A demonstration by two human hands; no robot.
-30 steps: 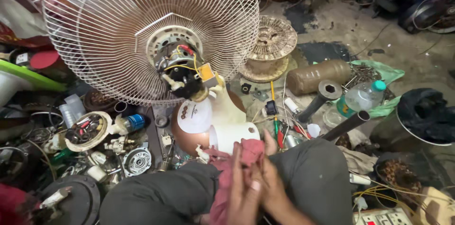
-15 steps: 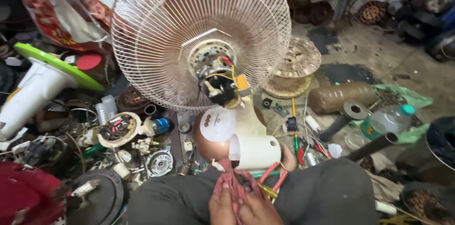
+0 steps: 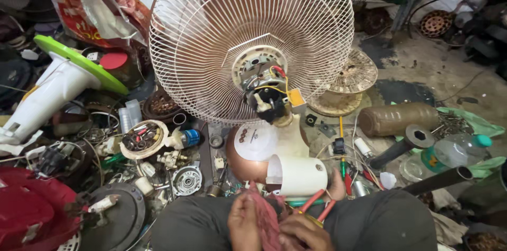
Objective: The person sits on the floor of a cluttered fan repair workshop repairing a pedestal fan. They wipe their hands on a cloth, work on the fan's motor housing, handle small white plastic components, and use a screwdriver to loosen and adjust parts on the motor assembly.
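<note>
rag (image 3: 266, 219) bunched in lap, just below fan base (image 3: 296, 176) | left hand (image 3: 244, 223) clasps rag's left side | right hand (image 3: 305, 231) closed on rag, nearer pliers (image 3: 317, 207) | rag's long axis runs away from body

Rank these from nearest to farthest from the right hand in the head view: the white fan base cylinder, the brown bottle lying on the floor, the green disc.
From the right hand:
1. White fan base cylinder, just above the hand.
2. Brown bottle, up and to the right.
3. Green disc, far upper left.
</note>
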